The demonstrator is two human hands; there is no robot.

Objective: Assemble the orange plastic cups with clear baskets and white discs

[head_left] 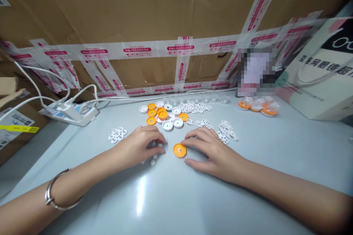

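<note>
An orange round cap (179,150) with a small white piece at its centre lies on the table between my hands. My right hand (213,148) is open beside it, with fingertips at or very near its right rim and the thumb apart. To the left, my left hand (146,143) hovers low with fingers curled and a gap between thumb and forefinger; I see nothing held there. Small white round pieces (153,161) lie partly hidden beneath it. Beyond the hands sit orange and white round caps (167,125), and white wheel-like openwork parts (227,130) lie past my right hand.
White pieces with stems (117,134) are grouped at left, near a power strip (79,115) with cables. Clear domed parts (193,99) line the back before a large taped carton (154,14). Finished-looking orange and clear pieces (256,106) and a paper bag (311,80) stand right.
</note>
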